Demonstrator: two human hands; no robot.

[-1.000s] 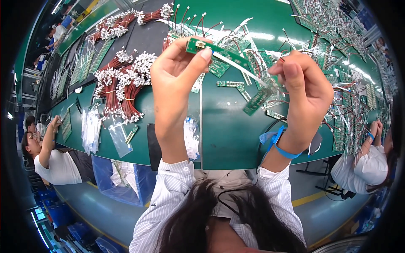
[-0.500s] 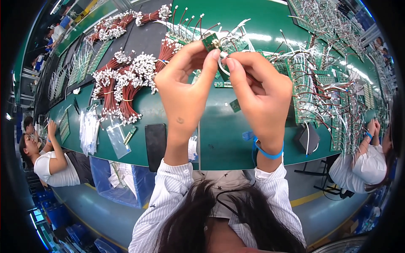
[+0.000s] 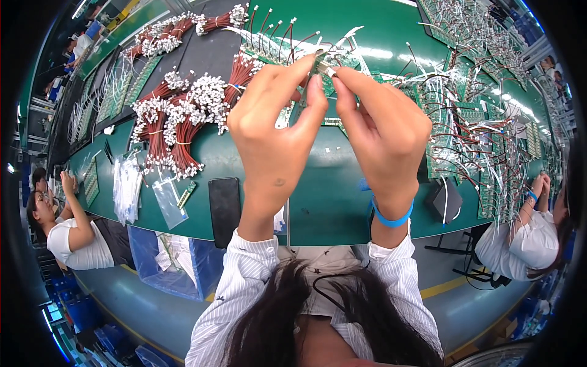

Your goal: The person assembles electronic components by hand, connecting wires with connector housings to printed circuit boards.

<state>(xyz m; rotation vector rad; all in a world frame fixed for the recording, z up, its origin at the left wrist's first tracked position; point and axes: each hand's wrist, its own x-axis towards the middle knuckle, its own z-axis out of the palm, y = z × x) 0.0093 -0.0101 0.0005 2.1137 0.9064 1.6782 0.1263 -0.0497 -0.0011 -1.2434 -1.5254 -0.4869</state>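
My left hand [image 3: 272, 131] is closed round a small green circuit board [image 3: 317, 65], which is turned nearly edge-on and partly hidden by the fingers. Thumb and forefinger of my right hand [image 3: 388, 131] pinch a small white connector [image 3: 331, 71] at the board's upper edge. Whether the connector is seated in the board cannot be made out. Both hands are raised over the green table [image 3: 324, 202]. Beyond them lie more circuit boards [image 3: 278, 52] with red-brown and white wires standing up from them.
Bundles of red-brown wires with white connectors [image 3: 183, 131] lie at the left. Nearer are clear plastic bags [image 3: 168, 199] and a black phone [image 3: 225, 211]. Wired boards [image 3: 446, 140] crowd the right, beside a dark block [image 3: 443, 202]. A blue bin [image 3: 177, 284] stands below. Co-workers sit at both sides.
The circuit board has turned from showing its face to nearly edge-on. My right hand has shifted slightly up and right, and the white cable between the hands is no longer visible.
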